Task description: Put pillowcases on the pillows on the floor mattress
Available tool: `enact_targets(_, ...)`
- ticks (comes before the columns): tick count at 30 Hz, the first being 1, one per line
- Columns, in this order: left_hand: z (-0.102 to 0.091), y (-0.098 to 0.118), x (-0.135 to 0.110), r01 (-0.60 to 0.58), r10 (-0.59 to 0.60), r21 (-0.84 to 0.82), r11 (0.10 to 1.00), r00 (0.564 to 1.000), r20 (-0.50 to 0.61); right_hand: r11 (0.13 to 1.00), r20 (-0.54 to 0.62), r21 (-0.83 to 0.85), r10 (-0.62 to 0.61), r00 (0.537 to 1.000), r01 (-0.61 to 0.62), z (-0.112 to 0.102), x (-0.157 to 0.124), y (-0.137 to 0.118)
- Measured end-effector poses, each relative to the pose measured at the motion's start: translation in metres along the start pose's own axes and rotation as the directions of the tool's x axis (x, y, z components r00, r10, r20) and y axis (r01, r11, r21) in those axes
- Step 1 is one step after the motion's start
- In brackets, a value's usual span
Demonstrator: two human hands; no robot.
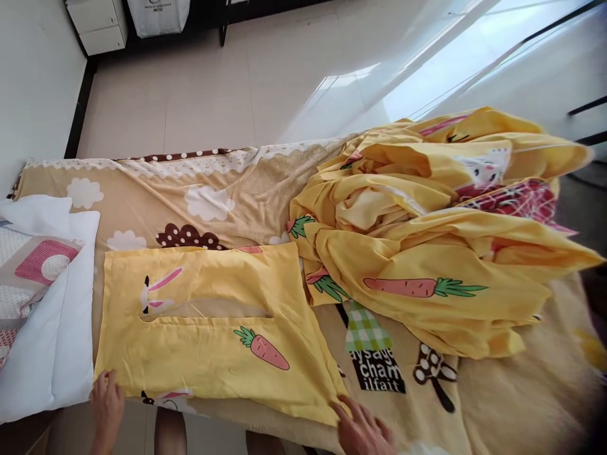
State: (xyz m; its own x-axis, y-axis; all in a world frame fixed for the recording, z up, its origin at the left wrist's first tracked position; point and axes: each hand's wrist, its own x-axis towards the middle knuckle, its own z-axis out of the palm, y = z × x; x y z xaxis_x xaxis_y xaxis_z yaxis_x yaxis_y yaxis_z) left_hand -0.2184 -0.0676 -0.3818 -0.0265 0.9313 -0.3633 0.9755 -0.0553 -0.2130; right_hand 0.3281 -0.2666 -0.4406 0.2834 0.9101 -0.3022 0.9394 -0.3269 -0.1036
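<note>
A yellow pillowcase (203, 360) printed with carrots and rabbits lies spread on the bed, with a long slit opening across its middle. My left hand (107, 401) is at its near left corner, fingers curled onto the cloth. The near right corner is pinched by my right hand (363, 426). Right of the pillowcase, a large bunched yellow cover (427, 253) with the same carrot print lies in a heap. Both hands are at the bed's near side, and part of the left fingers' grip is hidden.
A tan bedsheet (265, 177) with cloud prints covers the bed. White folded bedding (76, 303) with a patterned pillow (38, 272) is at the left. Beyond lie the tiled floor (199, 95), white drawers (99, 25) and a white bag (159, 16).
</note>
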Motion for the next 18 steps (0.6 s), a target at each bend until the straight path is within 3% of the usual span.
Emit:
enact_targets(3,0.002,0.079,-0.005,-0.181,0.156,-0.201,0.963,0.979,-0.133,0.992,-0.137,0.1,-0.066,0.988,0.08,-0.003,0.03,-0.088)
enact_targets(5,0.009,0.134,-0.008,-0.32,0.287,-0.302,0.898,0.946,-0.15,0.952,-0.213,0.203,-0.185,0.959,0.228,-0.004,0.047,-0.159)
enact_targets(7,0.02,0.18,-0.004,-0.407,0.383,-0.355,0.841,0.913,-0.14,0.907,-0.201,0.295,-0.25,0.947,0.302,0.001,0.061,-0.223)
enact_targets(9,0.032,0.205,0.008,-0.437,0.419,-0.351,0.828,0.899,-0.13,0.88,-0.18,0.361,-0.258,0.949,0.308,0.012,0.073,-0.262)
enact_targets(10,0.038,0.207,0.016,-0.435,0.418,-0.334,0.836,0.9,-0.125,0.877,-0.165,0.385,-0.24,0.957,0.287,0.019,0.079,-0.268)
enact_targets(12,0.05,0.188,0.033,-0.414,0.395,-0.285,0.865,0.91,-0.121,0.87,-0.14,0.408,-0.238,0.961,0.276,0.036,0.087,-0.252)
enact_targets(14,0.056,0.143,0.046,-0.375,0.346,-0.23,0.898,0.925,-0.156,0.88,-0.149,0.386,-0.238,0.96,0.278,0.052,0.09,-0.204)
enact_targets(16,0.056,0.087,0.052,-0.129,0.063,-0.177,0.976,0.939,-0.338,0.941,-0.203,0.305,-0.088,0.975,0.148,0.062,0.083,-0.143)
enact_targets(17,0.053,0.059,0.052,-0.04,-0.023,-0.169,0.985,0.935,-0.354,0.964,-0.217,0.26,0.005,0.976,0.053,0.065,0.076,-0.113)
enact_targets(18,0.05,0.035,0.05,-0.044,-0.013,-0.163,0.986,0.943,-0.333,0.974,-0.215,0.227,0.071,0.974,-0.02,0.067,0.067,-0.087)
